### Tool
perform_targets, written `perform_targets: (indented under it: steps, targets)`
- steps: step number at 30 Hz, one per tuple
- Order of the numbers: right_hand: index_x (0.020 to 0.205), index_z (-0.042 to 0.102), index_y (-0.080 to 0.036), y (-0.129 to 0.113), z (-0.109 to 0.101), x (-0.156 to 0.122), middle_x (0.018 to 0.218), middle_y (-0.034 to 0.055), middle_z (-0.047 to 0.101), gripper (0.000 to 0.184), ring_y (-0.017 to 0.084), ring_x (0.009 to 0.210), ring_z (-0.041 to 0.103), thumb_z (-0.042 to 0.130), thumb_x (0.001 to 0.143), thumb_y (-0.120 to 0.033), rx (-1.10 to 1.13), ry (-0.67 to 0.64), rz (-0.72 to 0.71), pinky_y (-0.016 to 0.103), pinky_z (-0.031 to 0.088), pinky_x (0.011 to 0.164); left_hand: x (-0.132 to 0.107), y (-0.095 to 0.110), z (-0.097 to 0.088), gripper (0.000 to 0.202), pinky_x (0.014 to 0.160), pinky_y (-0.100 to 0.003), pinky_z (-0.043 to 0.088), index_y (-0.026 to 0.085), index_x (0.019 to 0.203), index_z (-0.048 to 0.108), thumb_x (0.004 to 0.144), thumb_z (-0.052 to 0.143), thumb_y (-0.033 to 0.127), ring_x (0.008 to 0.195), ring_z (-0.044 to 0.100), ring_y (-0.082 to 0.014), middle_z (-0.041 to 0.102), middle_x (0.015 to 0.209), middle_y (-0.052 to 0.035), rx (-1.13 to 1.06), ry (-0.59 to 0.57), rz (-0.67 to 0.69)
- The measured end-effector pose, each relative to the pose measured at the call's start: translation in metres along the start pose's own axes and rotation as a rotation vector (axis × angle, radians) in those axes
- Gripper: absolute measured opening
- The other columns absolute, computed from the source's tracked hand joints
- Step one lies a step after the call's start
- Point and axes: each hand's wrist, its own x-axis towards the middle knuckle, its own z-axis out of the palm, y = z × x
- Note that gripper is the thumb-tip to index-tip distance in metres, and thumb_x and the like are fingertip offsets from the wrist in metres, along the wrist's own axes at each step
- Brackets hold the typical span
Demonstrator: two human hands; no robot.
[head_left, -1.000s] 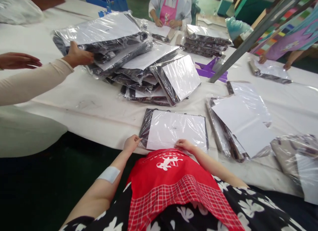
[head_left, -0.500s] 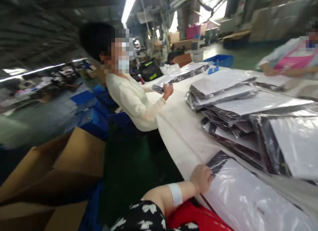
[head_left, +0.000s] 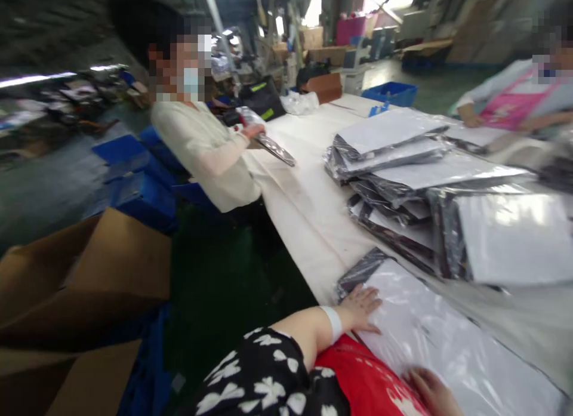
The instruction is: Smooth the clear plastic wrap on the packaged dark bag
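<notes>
The left hand (head_left: 360, 311) lies flat and open on the bagged garment (head_left: 439, 338) at the desk (head_left: 308, 219) edge; the right hand (head_left: 427, 392) rests open beside it. The bag looks light, floppy and slippery, best gripped by its edges.

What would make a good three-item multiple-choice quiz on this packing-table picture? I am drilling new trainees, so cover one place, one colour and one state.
1. Where does the person's left hand rest?
A. on the near clear-plastic-bagged flat package
B. on the brown cardboard box
C. on the blue plastic crate

2. What colour is the person's apron?
A. green
B. red
C. yellow

3. How is the left hand held?
A. clenched in a fist
B. pinching a pen
C. flat, fingers spread

Answers: 1 A, the palm lies on the package's near left corner, at the edge of the white-covered table. 2 B, red cloth shows below the wrist. 3 C, the spread fingers press on the plastic.
</notes>
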Motion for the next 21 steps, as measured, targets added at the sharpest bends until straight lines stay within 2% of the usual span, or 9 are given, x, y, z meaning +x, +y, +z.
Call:
perform_targets:
  steps: [1,3,5,9,12,16,21]
  targets:
    - [0.091,0.071,-0.043,-0.008,-0.003,-0.015,0.088,0.0132,0.075,0.036,0.029,0.082,0.073,0.038,0.076,-0.049,-0.014,0.11,0.179,0.047,0.054,0.076,-0.005,0.007,-0.008,0.092,0.121,-0.05,0.006,0.012,0.15,0.032,0.081,0.045,0.072,0.15,0.007,-0.0255,0.022,0.159,-0.014,-0.008,-0.036,-0.015]
    - [0.1,0.071,-0.028,-0.027,-0.008,-0.042,0.093,0.0158,0.074,0.041,0.027,0.085,0.072,0.035,0.084,-0.04,-0.181,0.17,0.225,0.041,0.054,0.077,-0.011,0.015,-0.018,0.086,0.121,-0.048,0.003,0.018,0.151,0.033,0.082,0.049,0.067,0.149,0.008,-0.0251,0.023,0.159,-0.0108,0.025,-0.116,-0.108]
    - [0.101,0.07,-0.022,-0.034,-0.013,-0.055,0.098,0.013,0.074,0.034,0.025,0.09,0.07,0.047,0.082,-0.038,-0.187,0.205,0.3,0.035,0.052,0.077,-0.005,0.011,-0.018,0.083,0.117,-0.058,-0.004,0.008,0.152,0.027,0.088,0.045,0.058,0.149,0.004,-0.0332,0.014,0.159,-0.0204,0.027,-0.145,-0.076]
    - [0.1,0.07,-0.022,-0.001,-0.013,-0.071,0.1,0.0065,0.073,0.028,0.024,0.095,0.067,0.063,0.076,-0.036,-0.162,0.224,0.424,0.03,0.048,0.081,0.022,-0.003,0.007,0.083,0.118,-0.051,-0.007,0.011,0.153,0.024,0.089,0.04,0.061,0.15,-0.001,-0.0274,0.007,0.162,-0.0141,0.216,-0.055,-0.061]
    - [0.1,0.071,-0.02,0.017,0.0,-0.091,0.104,0.0094,0.072,0.024,0.025,0.101,0.065,0.063,0.078,-0.029,-0.166,0.25,0.447,0.032,0.046,0.086,0.021,-0.003,0.015,0.084,0.118,-0.049,-0.006,0.011,0.153,0.023,0.089,0.037,0.064,0.15,-0.004,-0.0258,0.004,0.162,-0.012,0.283,-0.039,-0.049]
    - [0.096,0.072,-0.016,0.025,0.008,-0.11,0.106,0.0145,0.069,0.021,0.026,0.106,0.061,0.054,0.087,-0.021,-0.16,0.295,0.414,0.034,0.044,0.091,0.016,0.002,0.009,0.085,0.118,-0.049,-0.004,0.012,0.153,0.023,0.088,0.035,0.065,0.149,-0.004,-0.0262,0.004,0.163,-0.0112,0.312,-0.078,-0.088]
    - [0.096,0.074,-0.019,0.041,0.009,-0.117,0.104,0.0086,0.071,0.021,0.021,0.102,0.062,0.055,0.091,-0.027,-0.026,0.35,0.361,0.029,0.044,0.088,0.019,0.005,0.003,0.085,0.118,-0.05,-0.004,0.011,0.154,0.021,0.089,0.033,0.065,0.149,-0.004,-0.0265,0.003,0.163,-0.0122,0.345,-0.116,-0.103]
